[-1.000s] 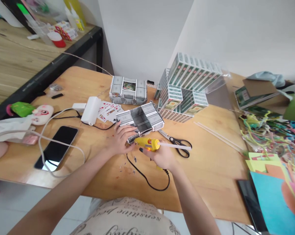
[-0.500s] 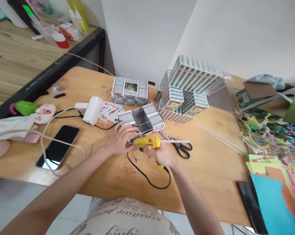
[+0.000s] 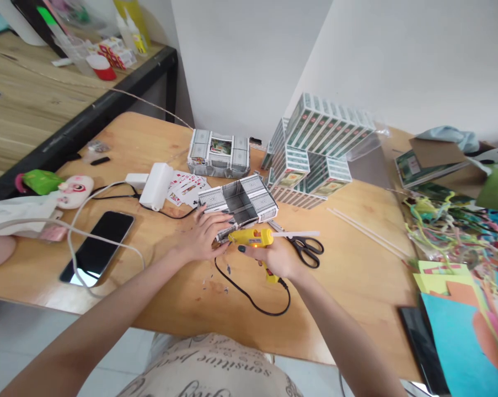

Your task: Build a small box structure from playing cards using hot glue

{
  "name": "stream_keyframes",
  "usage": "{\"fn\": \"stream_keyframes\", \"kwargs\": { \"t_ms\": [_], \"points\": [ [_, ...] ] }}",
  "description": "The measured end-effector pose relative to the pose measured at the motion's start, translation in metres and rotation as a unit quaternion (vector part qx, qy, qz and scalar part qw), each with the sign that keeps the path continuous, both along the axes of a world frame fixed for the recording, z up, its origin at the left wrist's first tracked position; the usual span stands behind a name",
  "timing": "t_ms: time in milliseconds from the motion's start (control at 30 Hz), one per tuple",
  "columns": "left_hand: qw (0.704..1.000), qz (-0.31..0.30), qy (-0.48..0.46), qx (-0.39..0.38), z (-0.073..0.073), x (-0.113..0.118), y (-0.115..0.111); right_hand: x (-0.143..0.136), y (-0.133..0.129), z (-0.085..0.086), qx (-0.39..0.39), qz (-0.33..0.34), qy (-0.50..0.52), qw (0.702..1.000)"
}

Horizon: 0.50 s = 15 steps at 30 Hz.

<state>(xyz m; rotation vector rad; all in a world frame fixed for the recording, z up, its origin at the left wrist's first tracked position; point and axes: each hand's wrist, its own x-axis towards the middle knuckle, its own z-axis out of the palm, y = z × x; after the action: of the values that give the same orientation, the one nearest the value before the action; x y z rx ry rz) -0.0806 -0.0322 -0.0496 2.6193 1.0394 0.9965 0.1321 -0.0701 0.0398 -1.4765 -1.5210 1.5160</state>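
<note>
Head view: right hand point(image 3: 279, 258) has its fingers wrapped round the grip of a yellow glue gun point(image 3: 252, 237), thumb along the near side, orange light lit on the body. White glue stick point(image 3: 296, 234) pokes out the back, over the scissors point(image 3: 306, 248). Nozzle points left, right by the left hand point(image 3: 205, 234) at the near-left edge of the card box point(image 3: 239, 203). Can't tell if the tip touches.

Left hand grips that edge, fingers spread over the top of the wall, thumb low near the nozzle. Card box sits mid-desk, tilted to the view, compartment facing up, grey card-back pattern outside.

Black cord point(image 3: 249, 298) loops from the gun's grip over the desk point(image 3: 348, 298). Scissors lie just right of the card box, blades partly hidden.

Behind: closed patterned case point(image 3: 219, 153) with a picture on its lid; right of it, a stack of green-and-white packs point(image 3: 310, 149). Loose playing cards point(image 3: 186, 188) left of the card box, beside a white adapter point(image 3: 155, 186). Phone point(image 3: 97, 248) farther left, white cable point(image 3: 127, 248) across it. Two pale sticks point(image 3: 368, 234) right of the scissors; coloured paper sheets point(image 3: 459, 336) at far right.
</note>
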Motion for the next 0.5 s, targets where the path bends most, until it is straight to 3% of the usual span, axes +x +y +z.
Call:
{"fn": "stream_keyframes", "kwargs": {
  "t_ms": [267, 500],
  "points": [
    [1.000, 0.004, 0.001, 0.008, 0.0004, 0.0012, -0.0007, 0.0090, 0.0061, -0.0054, -0.062, -0.003, -0.003, 0.998],
    [1.000, -0.011, 0.008, -0.002, 0.0021, -0.0012, 0.0002, 0.0072, 0.0094, -0.0003, -0.047, -0.007, 0.030, 0.998]
  ]
}}
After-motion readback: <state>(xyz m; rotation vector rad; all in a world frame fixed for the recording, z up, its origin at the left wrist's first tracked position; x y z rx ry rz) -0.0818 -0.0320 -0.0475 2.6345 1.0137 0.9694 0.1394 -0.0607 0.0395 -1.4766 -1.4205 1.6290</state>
